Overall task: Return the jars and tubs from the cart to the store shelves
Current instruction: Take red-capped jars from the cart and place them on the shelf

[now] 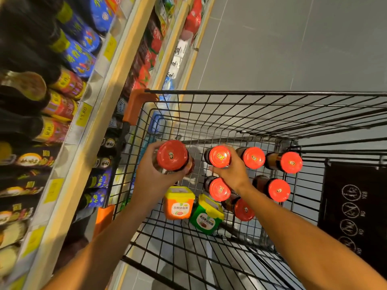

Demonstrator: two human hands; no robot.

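Note:
I look down into a black wire cart (230, 97). My left hand (155, 174) grips a red-lidded jar (172, 155), raised above the cart floor near its left wall. My right hand (230, 171) curls round a second red-lidded jar (219, 156) standing among several more jars (253, 158) on the cart floor. An orange tub (178, 206) with a yellow lid and a green tub (207, 216) with a yellow lid lie in the near part of the cart. The store shelves (100, 97) run along the left.
The shelves on the left are packed with dark bottles (31, 86), blue packets (79, 57) and red packages (146, 74), with yellow price tags on the edges. Orange corner guards (136, 105) mark the cart's left side. Grey tiled floor (293, 38) lies beyond the cart. A black sign (354, 212) hangs at right.

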